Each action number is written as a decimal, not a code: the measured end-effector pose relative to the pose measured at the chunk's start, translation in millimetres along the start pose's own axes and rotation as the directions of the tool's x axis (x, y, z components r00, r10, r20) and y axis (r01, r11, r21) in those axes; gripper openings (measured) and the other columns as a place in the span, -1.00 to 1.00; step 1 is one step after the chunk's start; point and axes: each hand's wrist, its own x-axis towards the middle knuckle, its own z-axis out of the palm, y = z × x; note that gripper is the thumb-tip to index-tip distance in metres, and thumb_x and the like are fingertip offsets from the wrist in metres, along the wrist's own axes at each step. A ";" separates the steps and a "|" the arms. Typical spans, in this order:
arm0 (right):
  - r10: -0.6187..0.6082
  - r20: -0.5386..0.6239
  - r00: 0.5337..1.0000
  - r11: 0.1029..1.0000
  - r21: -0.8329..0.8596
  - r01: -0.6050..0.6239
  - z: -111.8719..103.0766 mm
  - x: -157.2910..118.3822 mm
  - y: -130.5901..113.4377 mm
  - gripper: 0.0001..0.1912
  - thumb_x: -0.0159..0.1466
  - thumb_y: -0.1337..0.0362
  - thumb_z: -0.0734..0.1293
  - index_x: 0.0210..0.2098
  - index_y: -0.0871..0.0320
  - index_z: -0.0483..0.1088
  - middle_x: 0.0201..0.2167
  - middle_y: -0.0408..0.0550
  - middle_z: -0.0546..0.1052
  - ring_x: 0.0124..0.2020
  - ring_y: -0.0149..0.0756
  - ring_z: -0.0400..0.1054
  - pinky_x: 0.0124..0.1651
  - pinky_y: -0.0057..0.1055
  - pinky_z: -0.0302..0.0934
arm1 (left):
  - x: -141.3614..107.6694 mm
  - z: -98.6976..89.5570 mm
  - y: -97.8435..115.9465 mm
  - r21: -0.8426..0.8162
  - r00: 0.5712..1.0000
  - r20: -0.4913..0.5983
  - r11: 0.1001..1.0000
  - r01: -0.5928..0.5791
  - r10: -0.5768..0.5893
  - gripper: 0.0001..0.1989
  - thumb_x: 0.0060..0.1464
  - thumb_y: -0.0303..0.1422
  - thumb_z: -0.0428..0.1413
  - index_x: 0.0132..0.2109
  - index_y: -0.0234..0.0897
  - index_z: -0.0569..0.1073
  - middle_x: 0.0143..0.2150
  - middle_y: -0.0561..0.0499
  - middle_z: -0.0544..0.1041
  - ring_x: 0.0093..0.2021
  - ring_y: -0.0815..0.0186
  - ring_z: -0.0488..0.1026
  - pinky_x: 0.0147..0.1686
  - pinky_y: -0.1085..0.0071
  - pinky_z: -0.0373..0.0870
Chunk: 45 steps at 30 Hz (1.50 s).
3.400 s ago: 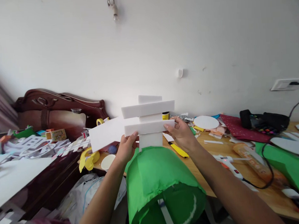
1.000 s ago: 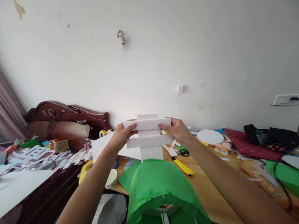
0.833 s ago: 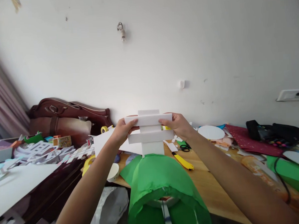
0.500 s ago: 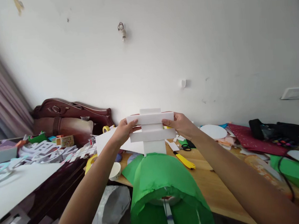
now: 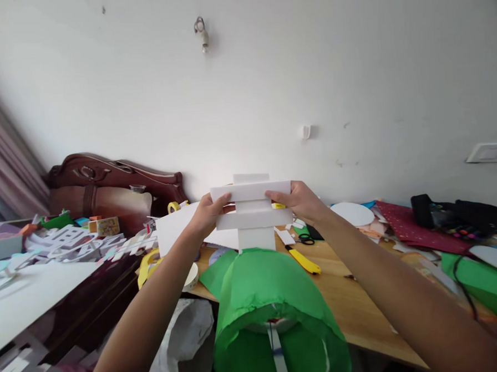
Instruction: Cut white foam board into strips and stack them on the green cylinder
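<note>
A white foam piece (image 5: 256,239) rises from the top of a green paper-covered form (image 5: 270,279). Two white strips cross it, an upper strip (image 5: 249,192) and a lower strip (image 5: 255,219). My left hand (image 5: 211,211) pinches the left end of the upper strip, thumb in front and fingers behind. At the right end, my right hand (image 5: 301,202) grips the same strip in the same way. The form's open end faces me, with a pale strip (image 5: 278,354) inside it.
On the wooden table (image 5: 342,303) lie a yellow cutter (image 5: 304,261), black scissors (image 5: 306,239) and a white disc (image 5: 352,214). A tape roll (image 5: 191,278) is left of the green form. White scraps (image 5: 72,245) are heaped at the left.
The view has tilted slightly upward or shifted, so the background sits a little differently. Both hands keep their hold on the upper strip; my right thumb lies slightly further left.
</note>
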 end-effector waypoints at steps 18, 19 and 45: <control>-0.028 -0.015 1.000 0.981 -0.192 0.024 -11.0 -36.2 43.6 -0.42 0.07 0.04 0.50 0.04 0.12 0.44 -0.12 -0.02 0.59 -0.14 -0.17 0.50 -0.09 -0.26 0.40 | -14.1 -7.3 -30.2 -0.020 0.974 0.175 0.988 0.152 -0.146 -0.52 -0.02 -0.21 0.32 0.04 -0.29 0.52 0.01 -0.19 0.57 -0.08 0.13 0.52 -0.18 0.38 0.42; -0.039 -0.032 0.999 0.986 -0.165 0.033 -9.1 -35.8 43.5 -0.42 0.07 0.07 0.50 0.05 0.11 0.43 -0.12 -0.02 0.59 -0.14 -0.18 0.51 -0.09 -0.27 0.40 | -15.3 -6.3 -30.1 -0.028 0.967 0.202 0.986 0.165 -0.156 -0.50 -0.01 -0.22 0.32 0.07 -0.29 0.50 0.04 -0.21 0.56 -0.05 0.12 0.51 -0.15 0.35 0.43; -0.041 -0.175 0.984 0.827 -0.558 -0.065 -38.0 -35.4 88.6 -0.49 0.34 -0.02 0.22 0.16 0.16 0.22 -0.02 0.08 0.52 -0.04 -0.23 0.44 0.01 -0.31 0.29 | -34.5 -28.8 -63.7 -0.036 0.906 0.202 0.922 0.387 -0.372 -0.48 0.00 -0.09 0.30 0.03 -0.30 0.47 -0.01 -0.22 0.56 -0.10 0.16 0.54 -0.04 0.22 0.43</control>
